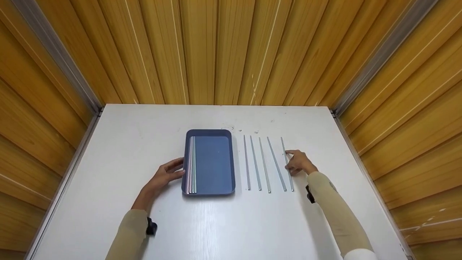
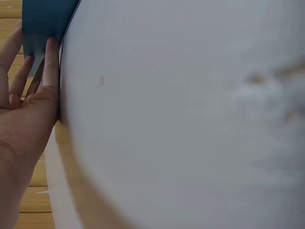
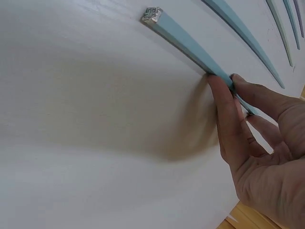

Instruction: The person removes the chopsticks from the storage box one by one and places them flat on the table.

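At the right of a row, my right hand [image 1: 300, 162] pinches a light blue chopstick [image 3: 183, 40] between thumb and fingers. The chopstick lies along the white table, its square, silver-patterned butt end nearest me. My left hand [image 1: 168, 175] touches the left wall of a blue rectangular tray [image 1: 214, 162], its fingers fairly straight. In the left wrist view, those fingertips rest against the tray's side. Inside the tray, several pink and green chopsticks [image 1: 191, 164] lie together along the left wall.
Between the tray and my right hand, several chopsticks lie spaced apart: a purple one [image 1: 247, 162], a blue one [image 1: 256, 162], a green one [image 1: 264, 164] and another blue one [image 1: 277, 164]. Wood-patterned walls [image 1: 216, 54] enclose the white table [image 1: 216, 227] at the back and sides.
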### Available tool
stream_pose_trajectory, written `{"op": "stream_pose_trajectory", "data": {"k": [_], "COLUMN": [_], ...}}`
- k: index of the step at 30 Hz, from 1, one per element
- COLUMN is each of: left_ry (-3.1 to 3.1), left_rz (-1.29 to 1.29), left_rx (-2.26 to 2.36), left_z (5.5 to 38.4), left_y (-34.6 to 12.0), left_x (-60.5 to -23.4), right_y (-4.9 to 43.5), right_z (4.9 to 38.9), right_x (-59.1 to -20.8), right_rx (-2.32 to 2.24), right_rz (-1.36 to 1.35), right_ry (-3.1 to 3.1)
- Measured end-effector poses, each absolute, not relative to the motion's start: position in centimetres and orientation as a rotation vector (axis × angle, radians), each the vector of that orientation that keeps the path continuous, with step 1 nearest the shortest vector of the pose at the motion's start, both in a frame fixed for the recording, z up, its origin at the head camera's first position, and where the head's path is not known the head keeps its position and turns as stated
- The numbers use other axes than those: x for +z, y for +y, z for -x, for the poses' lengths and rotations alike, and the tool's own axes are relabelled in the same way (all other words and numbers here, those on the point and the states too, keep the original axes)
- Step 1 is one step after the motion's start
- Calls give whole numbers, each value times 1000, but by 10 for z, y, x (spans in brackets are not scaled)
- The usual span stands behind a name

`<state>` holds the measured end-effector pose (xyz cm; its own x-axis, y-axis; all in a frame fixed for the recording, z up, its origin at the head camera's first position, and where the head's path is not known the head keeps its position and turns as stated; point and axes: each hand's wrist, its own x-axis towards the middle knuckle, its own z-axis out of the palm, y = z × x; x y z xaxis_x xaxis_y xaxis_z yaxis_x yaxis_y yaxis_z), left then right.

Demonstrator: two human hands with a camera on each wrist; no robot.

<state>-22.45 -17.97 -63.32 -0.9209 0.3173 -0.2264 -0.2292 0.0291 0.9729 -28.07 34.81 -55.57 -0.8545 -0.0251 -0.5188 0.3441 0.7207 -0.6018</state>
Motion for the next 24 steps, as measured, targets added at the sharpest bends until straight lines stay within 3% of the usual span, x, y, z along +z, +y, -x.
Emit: {"op": "stream_pose_trajectory", "data": {"k": [12,24], "left_ry": [1903,1909], "left_rz": [-50,-56], "left_rx": [1977,1978], "left_z": [223,222], "left_y": [-180,-179], "left_x": [-631,-633], "right_y": [342,250], "right_z": [293,299], "right_x": [-530,-507], "right_rx": [-1126,-1210], "right_rz": [-188,171], "right_ry": [2477,2581]}}
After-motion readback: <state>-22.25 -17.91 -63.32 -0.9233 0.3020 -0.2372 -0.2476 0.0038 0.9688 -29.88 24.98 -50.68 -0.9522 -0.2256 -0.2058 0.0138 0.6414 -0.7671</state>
